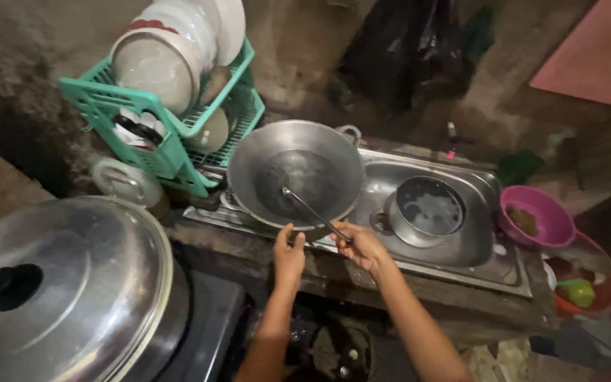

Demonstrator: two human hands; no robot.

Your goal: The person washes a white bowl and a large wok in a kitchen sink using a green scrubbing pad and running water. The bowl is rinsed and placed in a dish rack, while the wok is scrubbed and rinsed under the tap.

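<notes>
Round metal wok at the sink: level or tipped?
Tipped: the round metal wok leans toward the camera, left hand on its near rim.

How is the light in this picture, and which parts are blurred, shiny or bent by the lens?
Head view: the light is dim, and the wall and corners fall into shadow. Glare sits on the large steel lid and the wok. The left hand and the right hand, which holds a utensil, are slightly soft. The wide lens bends the edges, so the green dish rack leans.
</notes>
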